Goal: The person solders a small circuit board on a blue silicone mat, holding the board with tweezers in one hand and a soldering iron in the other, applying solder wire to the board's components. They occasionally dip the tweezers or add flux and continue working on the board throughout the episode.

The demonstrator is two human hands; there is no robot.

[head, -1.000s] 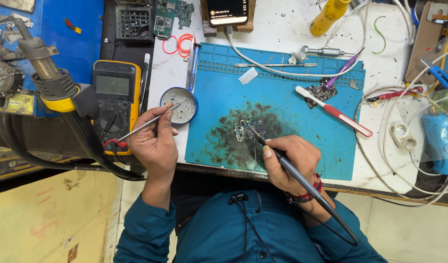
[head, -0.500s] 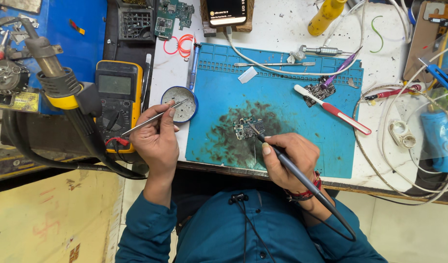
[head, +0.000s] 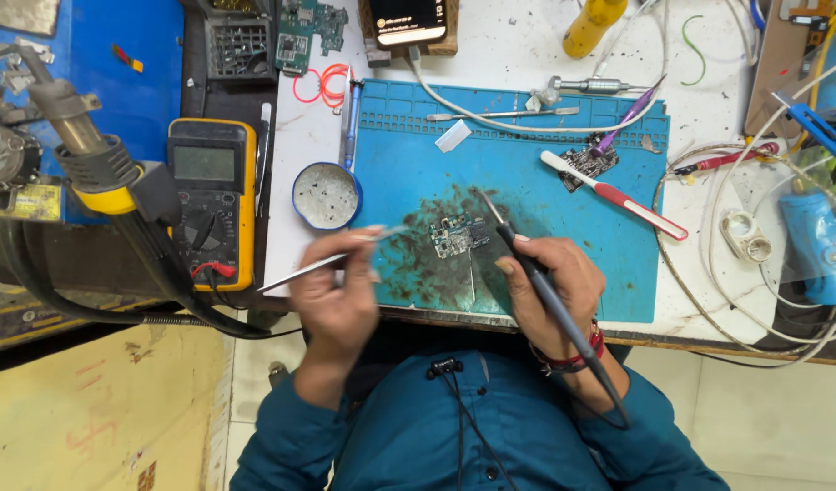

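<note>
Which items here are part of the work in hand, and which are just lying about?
In use: left hand with tweezers; right hand with soldering iron; small circuit board; blue mat.
Lying about: multimeter; round tin; red-handled brush; yellow bottle.

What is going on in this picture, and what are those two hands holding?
A camera on a person's head looks down at their own two hands over a workbench. The left hand holds thin metal tweezers. The right hand holds a dark pen-shaped tool with a cord, its tip raised just above a small circuit board on a blue mat. Nearby lie a round tin, a yellow meter, a red-and-white brush and white cables.
</note>
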